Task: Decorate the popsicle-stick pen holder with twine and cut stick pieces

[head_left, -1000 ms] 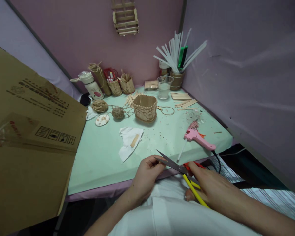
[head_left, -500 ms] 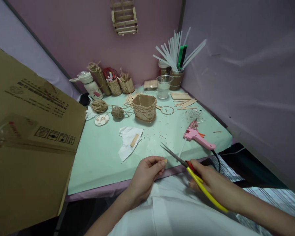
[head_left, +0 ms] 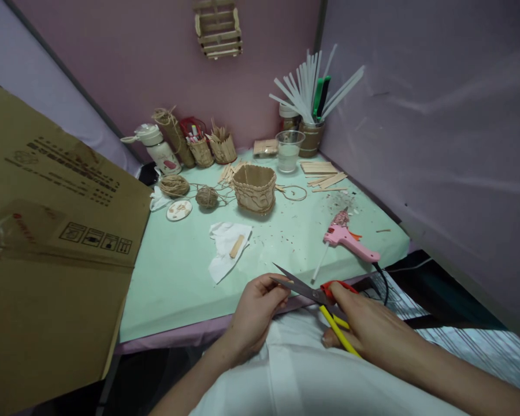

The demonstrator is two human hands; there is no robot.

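Between the thumb and forefinger of my left hand (head_left: 260,306) is a small piece of wood (head_left: 290,282), mostly hidden by the fingers and a blade. My right hand (head_left: 359,318) is closed round the red and yellow handles of a pair of scissors (head_left: 314,293). The scissor blades are parted and lie right at the wood piece, beside my left fingertips. Beyond my left hand, a short flat wooden stick (head_left: 237,247) rests on a crumpled white tissue (head_left: 221,263).
A pink glue gun (head_left: 349,240) lies at the right with its cord over the edge. A wooden basket (head_left: 254,190) stands mid-table, near twine balls (head_left: 207,197) and a plastic cup of liquid (head_left: 288,155). A cardboard box (head_left: 60,231) borders the left side.
My right hand has turned and brought the scissors left to the wood piece, and the blades have opened. My left hand has stayed nearly still.
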